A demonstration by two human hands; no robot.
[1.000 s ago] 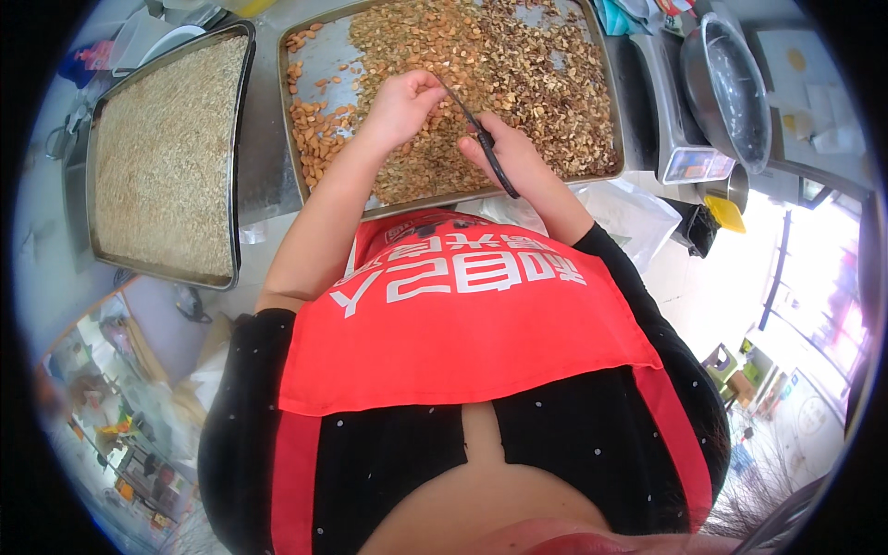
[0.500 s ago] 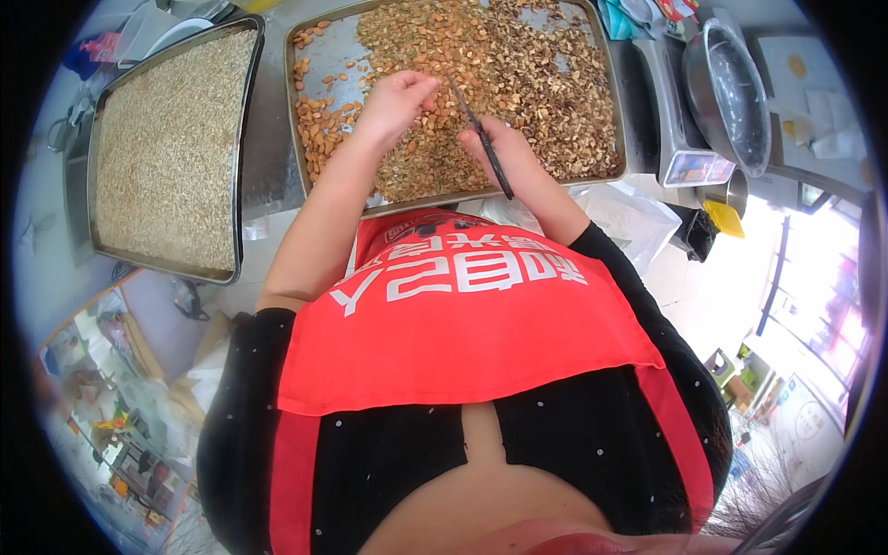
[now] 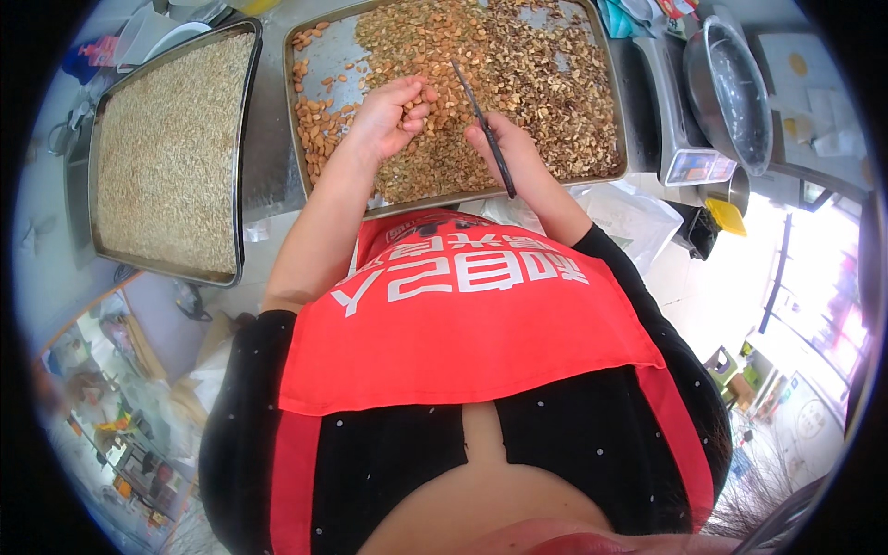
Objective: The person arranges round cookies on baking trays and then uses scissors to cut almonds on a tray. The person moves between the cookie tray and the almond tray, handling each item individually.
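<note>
My left hand (image 3: 395,116) is half turned up over the tray, its fingers curled round several almonds (image 3: 413,104). In my right hand (image 3: 511,153) is a slim dark knife (image 3: 482,120), its blade pointing away from me and its handle end toward my apron. Beneath both hands lies a large metal baking tray (image 3: 622,111). Loose almonds (image 3: 319,134) cover its left part, where bare metal shows through. A mix of almonds and small greenish seeds (image 3: 425,171) fills the middle, and chopped walnut pieces (image 3: 564,111) cover the right.
To the left, a second dark-rimmed tray (image 3: 242,139) is full of pale oat flakes (image 3: 171,153). On the right stand a scale (image 3: 684,139) and a steel bowl (image 3: 731,92). Clear plastic (image 3: 638,217) hangs below the tray's near right corner. Teal packaging (image 3: 620,18) lies at the far right.
My left hand has drawn back slightly from the blade and turned, so almonds now show in its curled fingers. The knife tip has swung a little farther away; my right hand barely moved.
</note>
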